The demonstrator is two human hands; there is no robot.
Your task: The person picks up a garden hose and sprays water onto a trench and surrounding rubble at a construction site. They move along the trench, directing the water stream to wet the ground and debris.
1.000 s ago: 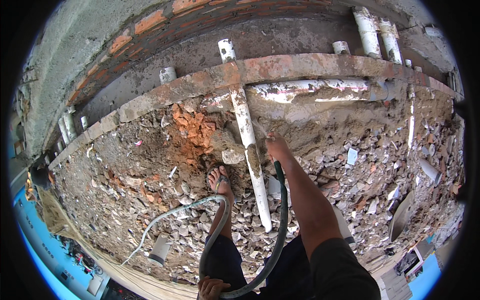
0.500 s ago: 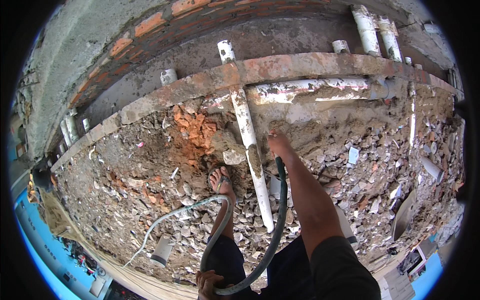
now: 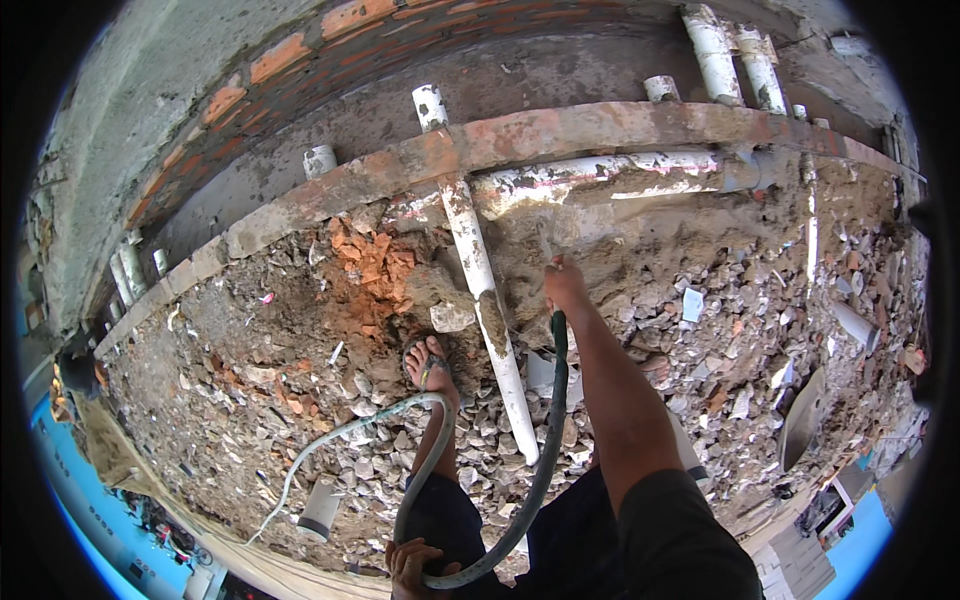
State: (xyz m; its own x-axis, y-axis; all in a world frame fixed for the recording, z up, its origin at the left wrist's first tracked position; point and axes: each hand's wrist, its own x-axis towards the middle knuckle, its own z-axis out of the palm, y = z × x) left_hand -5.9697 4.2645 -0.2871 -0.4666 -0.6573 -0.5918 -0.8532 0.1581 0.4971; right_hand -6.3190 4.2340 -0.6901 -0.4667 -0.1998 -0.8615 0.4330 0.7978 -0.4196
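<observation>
My right hand reaches forward over wet, sandy ground, closed around the end of a dark green hose. A faint pale streak, perhaps water, shows just beyond its fingers. From there the hose loops back toward me. My left hand is low by my thigh, its fingers curled on the hose's loop. A thin white pipe, partly caked with mud, slants across the ground left of my right hand. Beyond that hand, a thicker white pipe lies along a low brick edge.
Broken stone and rubble cover the ground, with a heap of orange brick pieces at left. My sandaled foot stands beside the slanting pipe. White pipe stubs rise behind the brick edge. A short pipe piece lies at lower left.
My right hand has moved right over the wet sand, away from the slanting pipe, carrying the hose end. The whole view has shifted slightly. My left hand keeps its place by my thigh.
</observation>
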